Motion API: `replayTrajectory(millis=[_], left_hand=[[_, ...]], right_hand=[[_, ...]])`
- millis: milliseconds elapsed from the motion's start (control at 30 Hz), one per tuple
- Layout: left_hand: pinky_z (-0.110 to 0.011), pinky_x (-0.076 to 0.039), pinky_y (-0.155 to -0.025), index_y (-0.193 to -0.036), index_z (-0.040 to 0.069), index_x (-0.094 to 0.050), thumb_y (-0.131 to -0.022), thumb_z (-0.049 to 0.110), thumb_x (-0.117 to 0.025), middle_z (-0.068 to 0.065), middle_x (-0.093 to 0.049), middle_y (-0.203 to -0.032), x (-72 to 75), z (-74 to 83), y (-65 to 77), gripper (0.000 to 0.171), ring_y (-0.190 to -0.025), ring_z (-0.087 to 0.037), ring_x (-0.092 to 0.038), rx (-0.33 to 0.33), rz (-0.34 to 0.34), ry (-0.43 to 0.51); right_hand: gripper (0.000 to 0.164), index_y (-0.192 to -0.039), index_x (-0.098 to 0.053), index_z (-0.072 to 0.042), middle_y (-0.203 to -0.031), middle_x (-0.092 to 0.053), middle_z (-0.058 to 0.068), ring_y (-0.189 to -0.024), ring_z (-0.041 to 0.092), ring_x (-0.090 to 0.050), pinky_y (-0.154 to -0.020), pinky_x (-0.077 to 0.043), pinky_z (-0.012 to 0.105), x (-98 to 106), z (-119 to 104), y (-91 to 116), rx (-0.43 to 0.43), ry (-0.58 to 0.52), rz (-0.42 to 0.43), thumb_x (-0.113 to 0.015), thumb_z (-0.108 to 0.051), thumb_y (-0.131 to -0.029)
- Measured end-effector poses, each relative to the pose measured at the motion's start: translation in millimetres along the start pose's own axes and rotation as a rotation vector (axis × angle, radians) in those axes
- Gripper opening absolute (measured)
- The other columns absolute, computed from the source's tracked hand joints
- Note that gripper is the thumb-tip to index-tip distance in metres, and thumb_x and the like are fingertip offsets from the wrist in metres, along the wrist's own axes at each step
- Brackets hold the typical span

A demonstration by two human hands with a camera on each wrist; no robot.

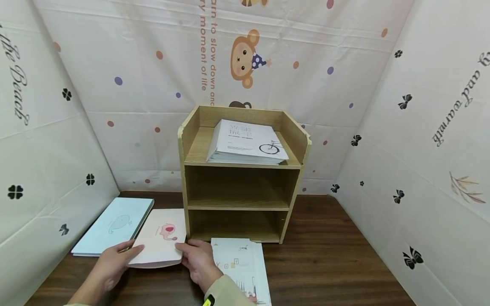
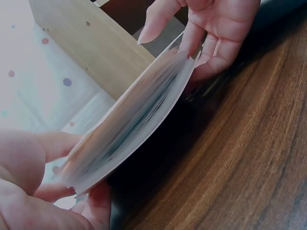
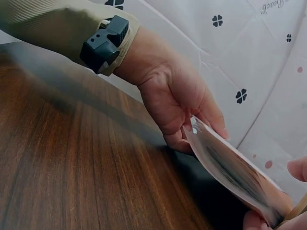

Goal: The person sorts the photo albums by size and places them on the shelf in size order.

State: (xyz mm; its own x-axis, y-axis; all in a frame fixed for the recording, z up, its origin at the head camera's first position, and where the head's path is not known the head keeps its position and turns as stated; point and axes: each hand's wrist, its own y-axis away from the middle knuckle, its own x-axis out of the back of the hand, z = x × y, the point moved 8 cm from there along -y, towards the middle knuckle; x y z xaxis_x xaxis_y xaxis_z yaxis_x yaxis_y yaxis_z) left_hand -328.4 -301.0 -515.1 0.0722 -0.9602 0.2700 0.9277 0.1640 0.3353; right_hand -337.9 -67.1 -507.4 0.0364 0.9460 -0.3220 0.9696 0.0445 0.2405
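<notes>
A pale pink notebook (image 1: 153,241) with a pink elephant on its cover is held between both hands, its near edge raised off the table. My left hand (image 1: 112,264) grips its left side, thumb on the cover and fingers underneath. At the right near corner, my right hand (image 1: 199,262) pinches it, thumb on top. The left wrist view shows the slightly fanned page edges of the notebook (image 2: 132,129) between the two hands. To the left lies a light blue notebook (image 1: 115,223) with a whale drawing, close beside the pink one.
A wooden three-level shelf (image 1: 238,208) stands behind and to the right. On its top sits a stack of white books (image 1: 249,142) with a bicycle drawing. White booklets (image 1: 239,259) lie before it, partly under the right sleeve (image 1: 229,293). Printed cloth walls surround the brown table (image 1: 325,263).
</notes>
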Motion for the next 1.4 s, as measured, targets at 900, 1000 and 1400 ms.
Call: replayTrajectory(millis=[900,1000,1400], left_hand=[[-0.035,-0.062,-0.09,-0.162,0.004,-0.021,-0.088,0.042,-0.081,-0.04,-0.015,-0.161,0.6,-9.0,11.4,0.103,-0.104,-0.016,-0.061,0.008,0.017,0.095],[-0.033,-0.062,-0.088,-0.162,0.005,-0.022,-0.089,0.041,-0.08,-0.04,-0.02,-0.159,0.9,-10.3,12.9,0.1,-0.103,-0.015,-0.061,0.003,0.035,0.089],[-0.033,-0.062,-0.087,-0.163,0.007,-0.022,-0.079,0.042,-0.088,-0.036,-0.026,-0.158,1.8,-12.6,18.5,0.112,-0.1,-0.012,-0.063,0.004,0.056,0.157]], right_hand=[[0.06,-0.132,-0.066,-0.002,-0.094,-0.072,0.013,-0.073,0.023,-0.075,-0.064,-0.065,0.036,-4.6,4.4,8.4,0.032,-0.023,0.0,-0.074,0.015,-0.075],[0.061,-0.131,-0.067,-0.003,-0.094,-0.069,0.014,-0.072,0.022,-0.073,-0.064,-0.064,0.036,-4.8,3.6,9.5,0.037,-0.019,-0.005,-0.073,0.017,-0.073],[0.062,-0.129,-0.069,-0.004,-0.094,-0.066,0.012,-0.07,0.016,-0.069,-0.063,-0.063,0.032,-6.0,2.2,12.3,0.049,0.056,-0.018,-0.075,0.017,-0.071]])
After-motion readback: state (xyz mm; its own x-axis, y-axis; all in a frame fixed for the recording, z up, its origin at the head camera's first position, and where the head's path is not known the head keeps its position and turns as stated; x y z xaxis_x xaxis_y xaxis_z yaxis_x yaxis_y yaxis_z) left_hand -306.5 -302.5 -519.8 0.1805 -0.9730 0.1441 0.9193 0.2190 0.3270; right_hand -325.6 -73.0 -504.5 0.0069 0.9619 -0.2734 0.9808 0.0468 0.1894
